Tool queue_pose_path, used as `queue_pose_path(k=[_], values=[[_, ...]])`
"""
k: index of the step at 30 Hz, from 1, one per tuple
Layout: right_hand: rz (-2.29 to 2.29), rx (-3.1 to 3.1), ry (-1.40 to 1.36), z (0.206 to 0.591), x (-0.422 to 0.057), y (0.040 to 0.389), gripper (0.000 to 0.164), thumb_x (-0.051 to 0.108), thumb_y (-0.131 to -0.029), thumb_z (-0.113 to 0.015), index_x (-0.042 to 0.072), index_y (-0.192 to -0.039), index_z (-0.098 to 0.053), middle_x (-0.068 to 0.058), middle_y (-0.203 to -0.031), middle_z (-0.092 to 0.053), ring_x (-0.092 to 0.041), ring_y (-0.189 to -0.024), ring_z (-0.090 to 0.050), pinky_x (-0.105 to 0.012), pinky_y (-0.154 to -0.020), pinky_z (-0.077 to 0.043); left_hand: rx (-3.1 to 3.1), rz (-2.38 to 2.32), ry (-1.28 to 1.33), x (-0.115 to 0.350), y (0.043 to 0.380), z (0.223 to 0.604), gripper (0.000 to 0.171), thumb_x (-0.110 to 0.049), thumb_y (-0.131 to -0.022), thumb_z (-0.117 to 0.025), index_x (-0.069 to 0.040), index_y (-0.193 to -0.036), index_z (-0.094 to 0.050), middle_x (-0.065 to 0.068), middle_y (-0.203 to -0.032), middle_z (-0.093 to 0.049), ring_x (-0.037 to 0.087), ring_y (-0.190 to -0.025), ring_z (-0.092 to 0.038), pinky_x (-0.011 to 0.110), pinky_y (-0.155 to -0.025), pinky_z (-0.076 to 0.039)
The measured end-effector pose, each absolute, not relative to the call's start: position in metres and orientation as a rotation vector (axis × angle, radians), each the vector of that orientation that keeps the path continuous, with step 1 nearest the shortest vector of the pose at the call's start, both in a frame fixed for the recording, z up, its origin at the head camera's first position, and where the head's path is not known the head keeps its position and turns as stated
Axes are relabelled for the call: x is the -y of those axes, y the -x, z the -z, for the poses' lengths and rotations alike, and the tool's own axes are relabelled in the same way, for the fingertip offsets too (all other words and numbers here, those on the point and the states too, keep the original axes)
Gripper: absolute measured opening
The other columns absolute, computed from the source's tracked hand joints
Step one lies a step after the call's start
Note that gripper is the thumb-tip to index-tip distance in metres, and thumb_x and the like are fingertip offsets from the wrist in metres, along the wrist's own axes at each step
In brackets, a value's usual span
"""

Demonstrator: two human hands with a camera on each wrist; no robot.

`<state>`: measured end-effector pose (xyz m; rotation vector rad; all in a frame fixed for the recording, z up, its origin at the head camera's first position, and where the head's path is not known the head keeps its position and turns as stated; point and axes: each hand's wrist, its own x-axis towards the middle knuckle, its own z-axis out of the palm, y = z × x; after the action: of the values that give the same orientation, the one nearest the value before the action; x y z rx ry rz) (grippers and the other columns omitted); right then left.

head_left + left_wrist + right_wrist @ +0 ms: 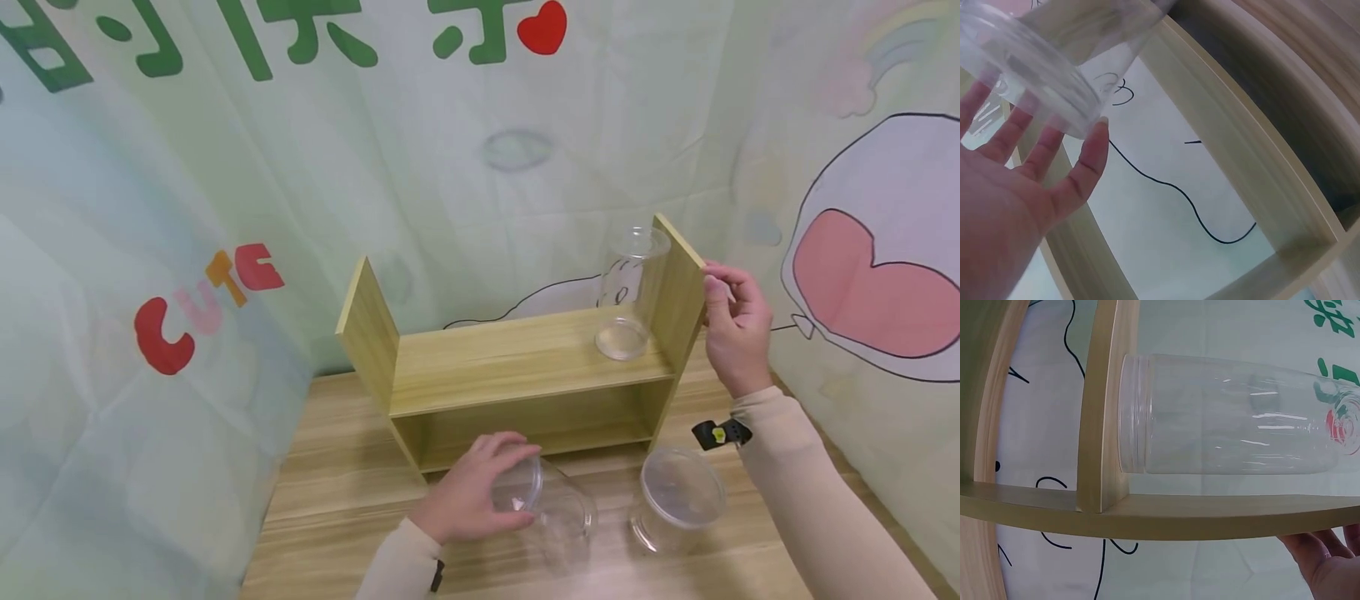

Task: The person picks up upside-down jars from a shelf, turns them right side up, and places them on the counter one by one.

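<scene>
My left hand (472, 492) holds a clear plastic jar (562, 508) by one end, fingers spread around its rim. This jar is tipped over in front of the wooden shelf (517, 358). In the left wrist view, the fingers (1088, 162) show against the jar's clear rim (1054, 75). On the right, my right hand (738, 325) touches the outer side of the shelf's right panel, near its top front corner. A tall clear jar (626, 292) stands upright on the upper board, close to that panel; it shows large in the right wrist view.
Another clear jar (678, 504) with a lid stands on the wood-grain table (330, 500), right of the held one. The shelf's left panel (367, 333) rises at the other end. A printed cloth (450, 208) hangs behind and at both sides.
</scene>
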<state>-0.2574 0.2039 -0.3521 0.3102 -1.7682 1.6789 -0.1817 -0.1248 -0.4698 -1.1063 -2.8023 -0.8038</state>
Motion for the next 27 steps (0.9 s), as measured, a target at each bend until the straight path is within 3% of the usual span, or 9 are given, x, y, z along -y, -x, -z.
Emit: queue_pose_path(k=[4, 13, 27], values=[[-1.687, 1.765, -0.311, 0.353, -0.205, 0.258, 0.027, 0.013, -0.094, -0.047, -0.005, -0.112, -0.053, -0.015, -0.121, -0.049, -0.022, -0.095, -0.055, -0.019, -0.074, -0.049, 2.803, 0.693, 1.144, 0.117, 0.183, 0.471, 0.077, -0.05, -0.067, -0.071, -0.036, -0.135, -0.038, -0.005, -0.134, -0.037, 0.014, -0.116, -0.036, 0.047, -0.089, -0.038], [-1.681, 1.781, -0.288, 0.356, -0.207, 0.261, 0.026, 0.015, -0.094, -0.047, -0.001, -0.114, -0.054, -0.012, -0.121, -0.05, -0.022, -0.1, -0.055, -0.02, -0.076, -0.048, 2.787, 0.568, 1.236, 0.105, 0.184, 0.477, 0.074, -0.048, -0.066, -0.07, -0.035, -0.134, -0.042, 0.001, -0.13, -0.042, 0.017, -0.113, -0.038, 0.043, -0.082, -0.04], [-1.665, 1.769, -0.306, 0.355, -0.205, 0.259, 0.025, 0.012, -0.094, -0.047, -0.003, -0.113, -0.053, -0.015, -0.122, -0.049, -0.021, -0.099, -0.054, -0.019, -0.076, -0.048, 2.841, 0.494, 1.174, 0.108, 0.183, 0.481, 0.072, -0.046, -0.064, -0.069, -0.037, -0.131, -0.046, 0.0, -0.129, -0.042, 0.017, -0.113, -0.035, 0.042, -0.085, -0.036]])
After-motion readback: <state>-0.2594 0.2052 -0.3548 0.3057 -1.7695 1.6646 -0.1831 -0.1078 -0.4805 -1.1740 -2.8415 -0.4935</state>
